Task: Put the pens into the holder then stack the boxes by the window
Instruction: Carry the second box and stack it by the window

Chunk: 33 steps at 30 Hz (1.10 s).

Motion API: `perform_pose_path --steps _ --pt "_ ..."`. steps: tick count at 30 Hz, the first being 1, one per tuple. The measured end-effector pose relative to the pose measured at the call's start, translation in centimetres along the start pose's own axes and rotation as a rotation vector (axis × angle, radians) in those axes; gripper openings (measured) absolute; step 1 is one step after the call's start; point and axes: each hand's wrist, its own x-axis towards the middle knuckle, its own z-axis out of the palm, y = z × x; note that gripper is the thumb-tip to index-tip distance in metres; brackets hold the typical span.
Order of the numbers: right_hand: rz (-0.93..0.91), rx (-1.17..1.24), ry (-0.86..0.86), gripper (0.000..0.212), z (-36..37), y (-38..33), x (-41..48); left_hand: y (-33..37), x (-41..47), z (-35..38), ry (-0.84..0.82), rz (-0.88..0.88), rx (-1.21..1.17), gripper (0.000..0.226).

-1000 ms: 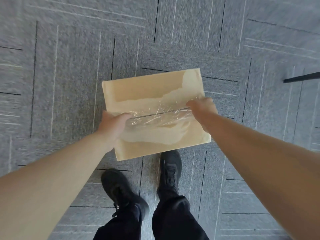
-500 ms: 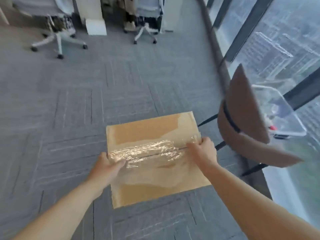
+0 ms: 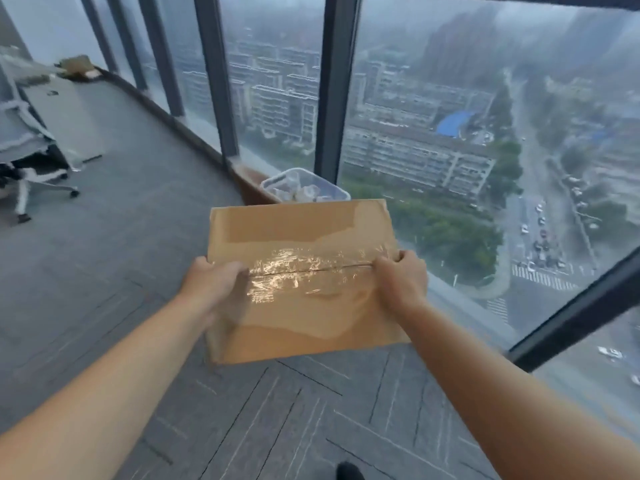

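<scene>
A brown cardboard box [image 3: 298,233] with shiny clear tape across its closed top flaps is held in the air in front of me, above the carpet. My left hand [image 3: 211,282] grips its left side and my right hand [image 3: 403,280] grips its right side, thumbs on top near the taped seam. The box hangs close to the tall window [image 3: 433,133], which runs diagonally from upper left to lower right. No pens or pen holder show in this view.
A clear plastic bin [image 3: 301,183] with crumpled contents stands just behind the box, by the window ledge [image 3: 207,147]. An office chair [image 3: 27,168] and a grey cabinet [image 3: 65,112] stand at the left. Another cardboard piece [image 3: 76,65] lies far back. Grey carpet lies underfoot.
My view has lifted from the floor and my feet and swung towards the window. Both hands have kept hold of the box, now carried close to the glass and the bin.
</scene>
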Motion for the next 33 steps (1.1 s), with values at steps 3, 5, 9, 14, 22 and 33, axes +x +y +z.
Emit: perform_pose_path --steps 3,5,9,14,22,33 --pt "0.101 0.035 0.173 0.017 -7.8 5.5 -1.3 0.4 -3.1 7.2 -0.188 0.035 0.093 0.035" --pt "0.18 0.03 0.271 0.026 -13.6 9.5 -2.2 -0.1 -5.3 13.0 -0.318 0.048 0.163 0.04" --pt "0.323 0.0 0.475 0.041 -26.1 17.4 -4.4 -1.1 -13.8 25.2 -0.608 0.063 0.245 0.051" --pt "0.493 -0.037 0.694 0.039 -41.0 28.1 -8.8 -3.3 -28.9 37.8 -0.904 0.095 0.342 0.012" --pt "0.71 -0.019 0.838 0.043 -60.3 44.2 -16.6 -11.1 -47.6 56.6 -1.137 0.21 0.566 0.013" --pt "0.959 0.025 0.884 0.04 -73.2 58.3 -16.5 -19.1 -59.9 76.2 -1.262 0.19 0.8 0.013"
